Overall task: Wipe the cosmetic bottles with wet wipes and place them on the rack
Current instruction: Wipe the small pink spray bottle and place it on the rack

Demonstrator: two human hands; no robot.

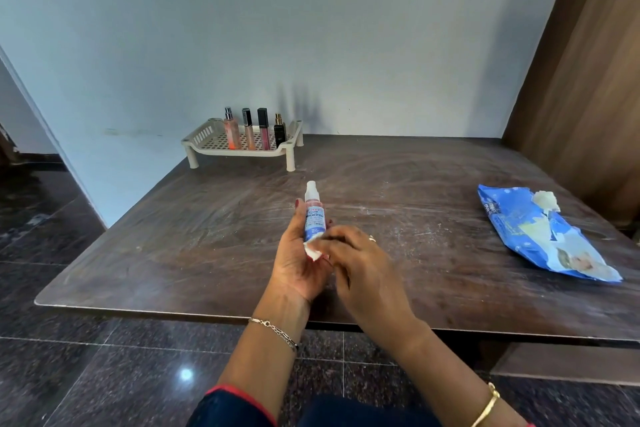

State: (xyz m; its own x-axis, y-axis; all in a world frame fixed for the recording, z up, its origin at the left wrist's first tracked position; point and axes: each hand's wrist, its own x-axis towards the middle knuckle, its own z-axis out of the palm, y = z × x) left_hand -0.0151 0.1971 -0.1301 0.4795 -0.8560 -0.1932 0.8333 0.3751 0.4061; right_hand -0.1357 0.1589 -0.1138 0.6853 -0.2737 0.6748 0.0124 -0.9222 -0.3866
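My left hand (298, 260) grips a small spray bottle (314, 215) with a white cap and a blue and red label, held upright over the middle of the table. My right hand (360, 270) pinches a small white wet wipe (313, 251) against the bottle's lower end. A beige plastic rack (207, 139) stands at the table's far left edge by the wall. On the rack stand several cosmetic bottles in a row: a peach spray bottle (231, 130), two slim tubes (256, 130) and a black bottle (280, 132).
A blue wet-wipe pack (519, 229) lies on the right of the dark wooden table (173, 253), a white wipe sticking out of its opening. A brown wooden panel (581, 80) rises at the right. Dark tiled floor lies to the left and in front.
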